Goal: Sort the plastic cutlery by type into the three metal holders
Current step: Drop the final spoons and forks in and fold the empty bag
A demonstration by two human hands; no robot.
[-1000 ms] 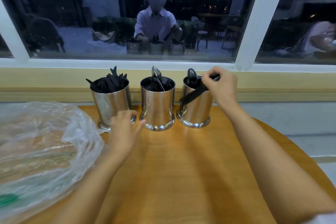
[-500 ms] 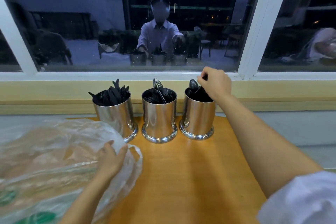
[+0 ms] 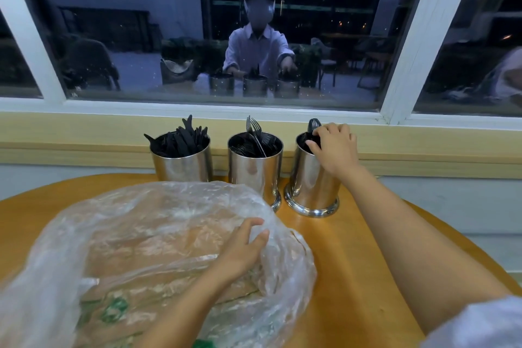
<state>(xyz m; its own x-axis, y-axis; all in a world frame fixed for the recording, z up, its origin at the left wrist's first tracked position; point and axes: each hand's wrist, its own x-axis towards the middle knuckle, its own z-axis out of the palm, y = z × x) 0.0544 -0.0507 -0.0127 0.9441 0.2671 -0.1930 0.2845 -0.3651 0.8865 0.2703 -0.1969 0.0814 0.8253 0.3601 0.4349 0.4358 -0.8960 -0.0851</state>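
Head view:
Right grip [image 3: 333,147]: fingers curled down into the right holder [image 3: 313,178], on black spoons [image 3: 314,125]; closure unclear.
Left grip [image 3: 243,251]: fingers spread, flat on plastic bag [image 3: 141,234].
Beyond left grip: knife holder [image 3: 180,167], fork holder [image 3: 255,169], on the bench [image 3: 353,263].

Your right hand [image 3: 334,147] covers the mouth of the right holder [image 3: 312,178], so nothing can pass in there. The middle holder [image 3: 255,167] and left holder [image 3: 180,161] stand open-topped but packed, with forks [image 3: 254,130] and knives [image 3: 183,135] sticking up. Narrow gaps separate the three. The plastic bag [image 3: 147,248] under your left hand [image 3: 243,251] blocks the near left worktop [image 3: 353,263] and screens the left holder's base. Bare worktop lies right of the bag, crossed by your right forearm.
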